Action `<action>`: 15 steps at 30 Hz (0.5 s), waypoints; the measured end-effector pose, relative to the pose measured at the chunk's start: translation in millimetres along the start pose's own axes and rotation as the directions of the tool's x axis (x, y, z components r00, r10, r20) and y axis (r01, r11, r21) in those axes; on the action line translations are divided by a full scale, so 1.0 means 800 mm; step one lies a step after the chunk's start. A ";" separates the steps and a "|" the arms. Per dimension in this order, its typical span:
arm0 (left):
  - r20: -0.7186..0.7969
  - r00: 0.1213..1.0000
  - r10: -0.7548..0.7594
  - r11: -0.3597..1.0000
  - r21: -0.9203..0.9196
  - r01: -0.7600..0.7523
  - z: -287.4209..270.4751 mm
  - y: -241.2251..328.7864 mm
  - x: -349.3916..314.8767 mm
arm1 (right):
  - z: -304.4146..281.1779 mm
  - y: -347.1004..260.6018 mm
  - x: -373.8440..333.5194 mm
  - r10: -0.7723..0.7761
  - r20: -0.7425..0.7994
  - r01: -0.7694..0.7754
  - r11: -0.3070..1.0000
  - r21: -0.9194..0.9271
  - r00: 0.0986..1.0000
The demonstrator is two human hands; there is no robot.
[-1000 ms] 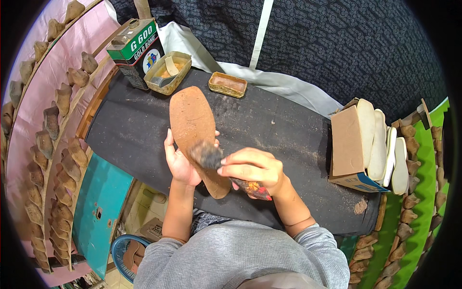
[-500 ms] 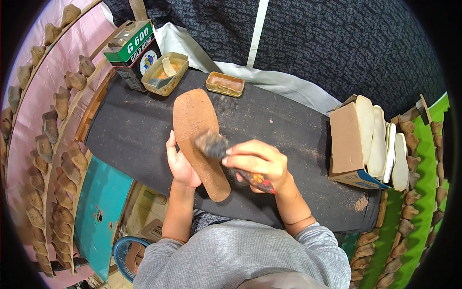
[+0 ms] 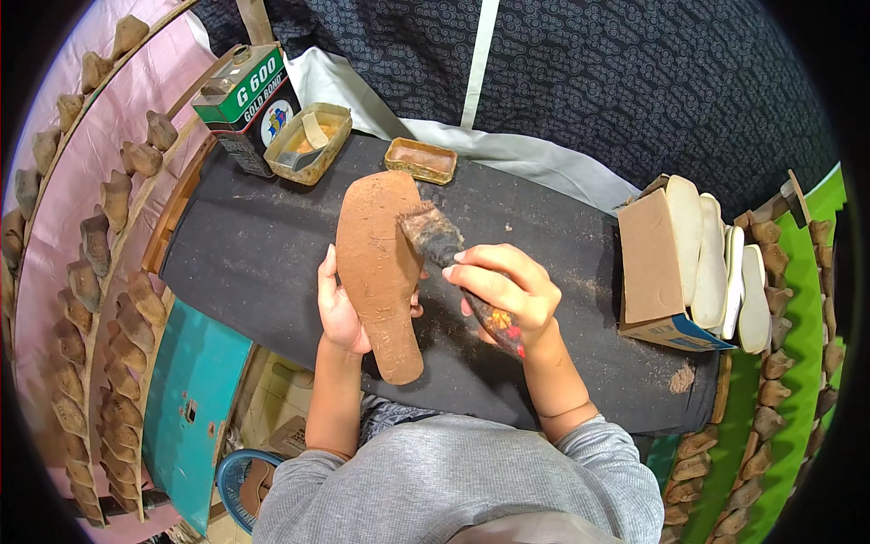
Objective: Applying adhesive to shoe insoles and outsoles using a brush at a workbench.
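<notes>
A tan-brown shoe sole (image 3: 379,263) is held up over the table by my left hand (image 3: 341,315). The thumb lies along its left edge and the fingertips show past its right edge. My right hand (image 3: 512,290) grips a dark brush (image 3: 438,241) by its handle, which has red and yellow patches at the lower end. Bristles reach the upper right part of the sole; whether they press on it or just hover, I cannot tell. Small marks and specks dot the sole's face.
Black cloth covers the table (image 3: 562,263). Along its far side are a metal can (image 3: 249,109), a tub (image 3: 313,145) with a spatula-like tool and a shallow tin (image 3: 421,160). At right, a cardboard box (image 3: 654,263) holds pale soles. Racks of shoe lasts (image 3: 131,317) flank both sides.
The brush has moved up and right across the sole, toward its upper right edge. The sole has turned more upright and shifted slightly right.
</notes>
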State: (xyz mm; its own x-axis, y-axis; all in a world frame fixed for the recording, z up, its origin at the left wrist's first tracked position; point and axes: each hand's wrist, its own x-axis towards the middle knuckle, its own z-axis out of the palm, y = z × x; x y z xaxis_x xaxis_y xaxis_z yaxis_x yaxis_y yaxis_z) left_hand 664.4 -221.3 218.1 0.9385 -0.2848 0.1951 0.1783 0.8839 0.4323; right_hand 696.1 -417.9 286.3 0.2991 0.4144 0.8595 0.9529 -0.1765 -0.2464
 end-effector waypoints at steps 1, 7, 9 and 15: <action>0.002 1.000 0.000 1.000 0.000 0.000 0.000 0.000 0.001 | 0.000 0.002 0.000 -0.031 0.009 0.031 0.999 -0.013 0.999; -0.288 0.958 0.016 0.999 0.047 -0.002 0.009 -0.001 0.003 | 0.004 -0.012 -0.011 -0.102 0.192 0.059 0.974 0.220 0.976; -0.200 0.980 -0.026 1.000 0.003 0.027 -0.001 -0.004 -0.001 | -0.003 -0.004 0.000 -0.069 0.105 0.058 0.993 0.098 0.992; -0.141 0.989 -0.036 0.992 -0.128 0.018 0.012 -0.010 0.010 | 0.007 0.001 0.000 -0.069 0.096 0.058 0.993 0.106 0.993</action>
State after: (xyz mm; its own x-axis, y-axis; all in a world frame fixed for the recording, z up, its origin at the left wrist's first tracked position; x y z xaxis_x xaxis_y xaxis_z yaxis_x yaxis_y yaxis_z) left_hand 668.0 -234.1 224.7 0.9638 -0.2612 0.0532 0.2314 0.9189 0.3194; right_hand 697.0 -412.9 283.8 0.2363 0.5095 0.8274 0.9687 -0.0563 -0.2419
